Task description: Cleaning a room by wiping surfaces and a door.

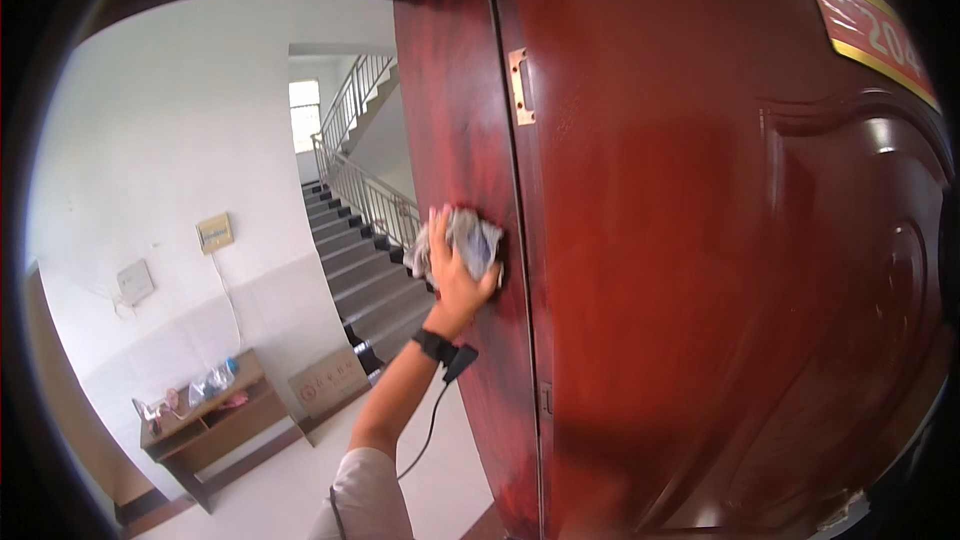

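Observation:
My left hand (457,270) presses a crumpled grey cloth (476,240) flat against a red wooden door panel or jamb (457,112). Its fingers point upward and the thumb lies to the right, over the cloth's lower edge. The red surface looks streaked with darker patches. A black band (435,346) with a cable circles my wrist. Just right of the cloth runs a narrow dark gap, and beyond it is a glossy red-brown door (637,255) with moulded panels. A brass-coloured strike plate (522,87) sits above the hand, beside the gap. My right hand is out of view.
A staircase (367,270) with a metal railing (375,199) rises behind. At lower left a wooden table (240,382) carries a plastic bag (213,382) and small items. A board (326,382) bearing writing leans on the wall. A number plate (870,30) is fixed to the door.

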Available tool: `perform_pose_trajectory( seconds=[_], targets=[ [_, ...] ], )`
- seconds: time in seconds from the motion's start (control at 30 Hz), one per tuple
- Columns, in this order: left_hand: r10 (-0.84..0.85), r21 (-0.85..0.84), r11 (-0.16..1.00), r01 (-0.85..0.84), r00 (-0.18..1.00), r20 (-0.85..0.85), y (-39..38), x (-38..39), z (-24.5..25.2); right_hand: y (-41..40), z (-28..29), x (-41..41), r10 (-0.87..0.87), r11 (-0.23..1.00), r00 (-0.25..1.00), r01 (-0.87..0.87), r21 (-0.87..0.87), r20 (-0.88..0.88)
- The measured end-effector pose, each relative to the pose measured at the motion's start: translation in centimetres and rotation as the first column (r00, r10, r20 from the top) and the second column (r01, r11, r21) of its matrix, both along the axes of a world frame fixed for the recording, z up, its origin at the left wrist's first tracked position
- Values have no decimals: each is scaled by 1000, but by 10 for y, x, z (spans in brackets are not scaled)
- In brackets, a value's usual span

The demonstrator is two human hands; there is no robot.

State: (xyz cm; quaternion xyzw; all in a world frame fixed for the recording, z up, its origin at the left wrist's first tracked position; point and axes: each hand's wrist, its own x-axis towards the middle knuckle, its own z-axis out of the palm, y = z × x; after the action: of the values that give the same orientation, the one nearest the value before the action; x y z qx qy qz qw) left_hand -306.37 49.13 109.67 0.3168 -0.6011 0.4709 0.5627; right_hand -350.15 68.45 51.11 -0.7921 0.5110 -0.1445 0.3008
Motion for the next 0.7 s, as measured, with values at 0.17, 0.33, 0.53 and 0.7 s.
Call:
perform_pose_trajectory(
  seconds=[0.17,0.33,0.53,0.7],
  targets=[
    [18,-119,993,19,955,297,3,-14,143,-27,-87,39,-63,984,997,70,-167,47],
    [136,-135,987,-93,923,359,4,-11,228,-16,-118,19,-216,976,976,218,-30,35],
    [66,-203,979,-21,974,216,-7,-10,299,55,-96,-54,-421,871,904,427,243,-81],
    [44,-106,991,-77,959,-282,-16,-34,344,114,-106,-89,-518,841,840,535,87,-160]
  ],
)
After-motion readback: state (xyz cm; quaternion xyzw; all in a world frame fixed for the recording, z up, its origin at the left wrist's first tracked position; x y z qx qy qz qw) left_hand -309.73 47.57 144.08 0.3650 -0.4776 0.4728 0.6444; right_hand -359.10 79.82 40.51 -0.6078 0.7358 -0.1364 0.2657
